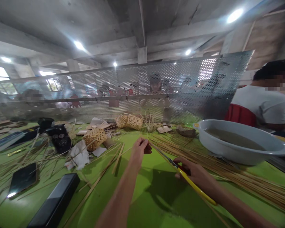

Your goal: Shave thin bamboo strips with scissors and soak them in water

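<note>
My left hand (139, 148) is pinched shut on the end of a thin bamboo strip (150, 136) above the green table (154, 202). My right hand (194, 173) grips a yellow-handled cutting tool (191, 183), whose dark blade (165, 156) points up-left toward my left hand and the strip. A long pile of bamboo strips (228, 169) lies just behind and to the right of my right hand.
A grey basin of water (239, 144) stands at the right. Small woven baskets (95, 137) (129, 121) sit mid-table. A phone (22, 179), a black box (54, 202) and crumpled paper (79, 155) lie at left. A perforated metal screen (133, 88) runs behind; a person in white (263, 101) sits at right.
</note>
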Tool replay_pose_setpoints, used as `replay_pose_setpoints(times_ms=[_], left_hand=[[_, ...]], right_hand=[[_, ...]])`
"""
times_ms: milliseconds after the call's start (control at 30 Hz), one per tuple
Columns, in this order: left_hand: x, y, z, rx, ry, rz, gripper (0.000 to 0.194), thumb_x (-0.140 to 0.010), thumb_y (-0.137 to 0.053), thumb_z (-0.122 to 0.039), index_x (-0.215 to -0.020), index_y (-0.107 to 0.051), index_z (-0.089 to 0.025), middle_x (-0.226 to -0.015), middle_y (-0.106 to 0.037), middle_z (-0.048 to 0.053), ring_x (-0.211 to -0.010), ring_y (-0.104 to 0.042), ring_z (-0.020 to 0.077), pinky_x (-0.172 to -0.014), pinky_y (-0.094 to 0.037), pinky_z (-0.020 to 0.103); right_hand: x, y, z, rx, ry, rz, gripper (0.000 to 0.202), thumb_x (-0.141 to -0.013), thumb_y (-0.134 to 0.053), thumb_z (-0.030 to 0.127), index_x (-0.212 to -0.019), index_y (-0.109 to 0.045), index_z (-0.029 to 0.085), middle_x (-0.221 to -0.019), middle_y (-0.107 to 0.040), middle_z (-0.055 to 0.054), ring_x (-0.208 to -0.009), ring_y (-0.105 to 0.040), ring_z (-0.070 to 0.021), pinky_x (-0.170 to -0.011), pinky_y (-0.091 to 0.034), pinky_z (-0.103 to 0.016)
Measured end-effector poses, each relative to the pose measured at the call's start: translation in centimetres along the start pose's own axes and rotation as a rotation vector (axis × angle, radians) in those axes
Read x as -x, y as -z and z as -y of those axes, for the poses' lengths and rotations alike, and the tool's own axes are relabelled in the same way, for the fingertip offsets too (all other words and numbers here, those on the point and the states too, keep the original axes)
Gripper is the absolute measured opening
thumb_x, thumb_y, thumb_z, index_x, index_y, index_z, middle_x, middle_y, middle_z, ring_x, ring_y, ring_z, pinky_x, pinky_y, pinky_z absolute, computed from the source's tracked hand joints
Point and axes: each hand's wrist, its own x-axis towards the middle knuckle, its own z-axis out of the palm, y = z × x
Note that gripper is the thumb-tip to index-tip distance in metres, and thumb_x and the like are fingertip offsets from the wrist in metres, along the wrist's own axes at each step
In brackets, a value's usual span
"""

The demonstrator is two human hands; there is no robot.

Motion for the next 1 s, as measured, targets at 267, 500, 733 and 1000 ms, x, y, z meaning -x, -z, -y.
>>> replay_pose_setpoints(times_ms=[267,500,733,1000], left_hand=[[0.10,0.05,-0.05,0.009,-0.004,-0.003,0.027,-0.075,-0.068,-0.042,-0.074,-0.057,-0.017,-0.061,-0.061,-0.001,-0.051,-0.056,0.0096,-0.056,-0.051,0.023],[0.15,0.02,-0.26,0.003,-0.010,0.013,0.028,-0.075,-0.066,-0.044,-0.074,-0.057,-0.017,-0.062,-0.062,0.000,-0.052,-0.057,0.0104,-0.057,-0.051,0.025],[0.19,0.17,-0.60,-0.031,-0.036,0.049,0.029,-0.074,-0.067,-0.045,-0.074,-0.058,-0.018,-0.064,-0.061,0.000,-0.053,-0.057,0.0111,-0.058,-0.051,0.026],[0.42,-0.63,-0.43,-0.020,-0.029,0.094,0.032,-0.074,-0.067,-0.048,-0.074,-0.058,-0.017,-0.062,-0.061,0.001,-0.054,-0.056,0.0113,-0.056,-0.050,0.025]], right_hand=[[-0.44,-0.20,-0.19,-0.093,-0.019,0.024,0.042,-0.076,-0.061,0.050,-0.107,-0.060,0.022,-0.065,-0.057,0.004,-0.062,-0.051,-0.0171,-0.057,-0.033,-0.025],[-0.41,-0.48,0.03,-0.112,-0.021,0.011,0.042,-0.075,-0.061,0.053,-0.105,-0.060,0.023,-0.057,-0.046,0.007,-0.055,-0.043,-0.0139,-0.053,-0.026,-0.024],[0.09,-0.34,0.16,-0.057,-0.021,-0.037,0.043,-0.076,-0.062,0.048,-0.111,-0.059,0.024,-0.064,-0.055,0.005,-0.060,-0.049,-0.0163,-0.055,-0.033,-0.024],[0.04,-0.47,-0.09,0.049,-0.028,-0.076,0.039,-0.078,-0.059,0.045,-0.113,-0.058,0.026,-0.065,-0.058,0.004,-0.061,-0.053,-0.0185,-0.057,-0.033,-0.025]])
